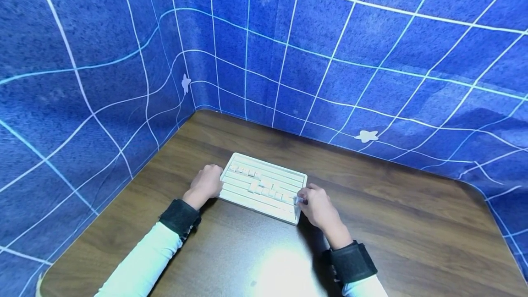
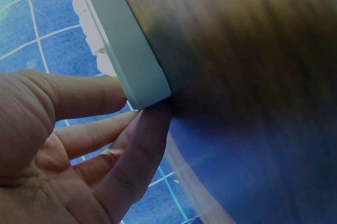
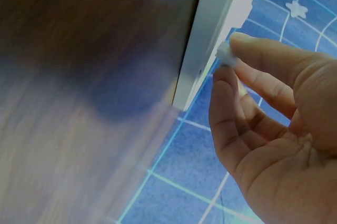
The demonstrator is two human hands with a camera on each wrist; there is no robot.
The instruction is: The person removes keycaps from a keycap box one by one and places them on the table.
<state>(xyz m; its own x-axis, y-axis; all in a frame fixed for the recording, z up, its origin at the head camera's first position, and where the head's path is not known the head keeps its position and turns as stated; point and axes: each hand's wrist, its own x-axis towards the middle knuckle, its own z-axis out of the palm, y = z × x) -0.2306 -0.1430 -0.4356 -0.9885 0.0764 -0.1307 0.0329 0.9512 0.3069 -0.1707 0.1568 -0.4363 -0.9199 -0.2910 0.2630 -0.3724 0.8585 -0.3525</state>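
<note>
A shallow white ridged tray (image 1: 257, 208) lies on the table, with small white block-like pieces (image 1: 270, 192) lined up along its ridges. My left hand (image 1: 207, 182) holds the tray's left end; in the left wrist view the thumb (image 2: 97, 97) is at the upper edge and a finger (image 2: 145, 140) against the end wall. At the tray's right end, my right hand (image 1: 316, 206) pinches one small whitish piece (image 3: 226, 54) between thumb and fingertips. That piece is close beside the tray's side wall (image 3: 202, 50) in the right wrist view.
The brown wood-patterned table (image 1: 392, 214) extends around the tray. A blue cloth (image 1: 288, 49) with white grid lines and stars hangs along the back and left edges. A bright patch of glare (image 1: 284, 272) lies on the table near the front.
</note>
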